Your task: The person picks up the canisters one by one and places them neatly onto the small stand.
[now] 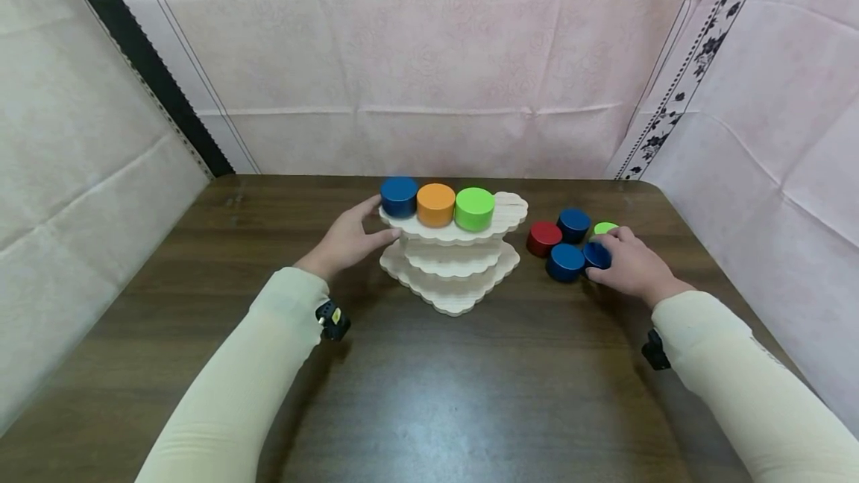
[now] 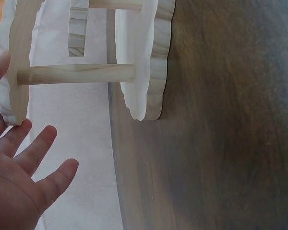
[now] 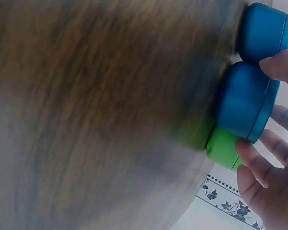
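A pale wooden tiered stand (image 1: 450,283) with scalloped shelves stands mid-table. My left hand (image 1: 345,239) holds the left edge of its top shelf (image 1: 506,207) between thumb and fingers, with two fingers spread free in the left wrist view. On that shelf sit a blue round tin (image 1: 399,197), an orange one (image 1: 435,206) and a light green one (image 1: 474,209) in a row. To the right, my right hand (image 1: 631,265) grips a blue round tin (image 3: 245,100) with its thumb at the near side and fingers round the far side.
Close around the gripped tin stand another blue tin (image 1: 565,263), a red tin (image 1: 543,238), a farther blue tin (image 1: 573,225) and a green tin (image 1: 605,228) partly behind the hand. Cloth-covered walls (image 1: 429,80) border the dark wooden table (image 1: 429,408) at the back and sides.
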`<action>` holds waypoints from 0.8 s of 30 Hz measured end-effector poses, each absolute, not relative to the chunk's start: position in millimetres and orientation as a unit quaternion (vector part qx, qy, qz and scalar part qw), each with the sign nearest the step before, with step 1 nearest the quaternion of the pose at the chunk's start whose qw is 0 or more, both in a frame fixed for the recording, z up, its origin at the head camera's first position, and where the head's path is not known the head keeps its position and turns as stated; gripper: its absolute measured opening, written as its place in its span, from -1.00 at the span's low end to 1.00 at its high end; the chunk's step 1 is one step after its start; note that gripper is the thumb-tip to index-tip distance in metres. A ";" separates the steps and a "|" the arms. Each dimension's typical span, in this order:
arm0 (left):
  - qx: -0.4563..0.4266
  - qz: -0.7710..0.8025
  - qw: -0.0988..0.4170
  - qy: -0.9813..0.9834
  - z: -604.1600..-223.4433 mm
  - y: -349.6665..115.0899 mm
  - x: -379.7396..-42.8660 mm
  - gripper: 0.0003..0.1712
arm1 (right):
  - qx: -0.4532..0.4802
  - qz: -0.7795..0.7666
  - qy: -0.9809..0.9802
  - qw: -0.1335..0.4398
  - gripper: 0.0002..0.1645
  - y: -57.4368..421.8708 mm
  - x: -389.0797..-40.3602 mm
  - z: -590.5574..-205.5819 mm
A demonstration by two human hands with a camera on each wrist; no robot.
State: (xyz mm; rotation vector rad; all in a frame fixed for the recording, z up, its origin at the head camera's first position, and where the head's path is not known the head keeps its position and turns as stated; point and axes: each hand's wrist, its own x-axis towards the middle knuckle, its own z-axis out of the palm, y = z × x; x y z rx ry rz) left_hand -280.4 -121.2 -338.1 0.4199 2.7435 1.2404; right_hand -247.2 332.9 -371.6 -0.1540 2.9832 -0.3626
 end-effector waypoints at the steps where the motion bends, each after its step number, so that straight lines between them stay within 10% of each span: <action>1: 0.137 0.407 0.051 0.902 -338.2 -121.2 -280.2 -0.09 | -0.053 -0.120 0.989 0.066 -0.16 333.0 -247.5 -372.0; 24: 0.137 0.407 0.050 0.902 -337.0 -120.7 -280.0 -0.10 | -0.034 -0.126 0.990 0.056 -0.21 335.7 -241.1 -367.9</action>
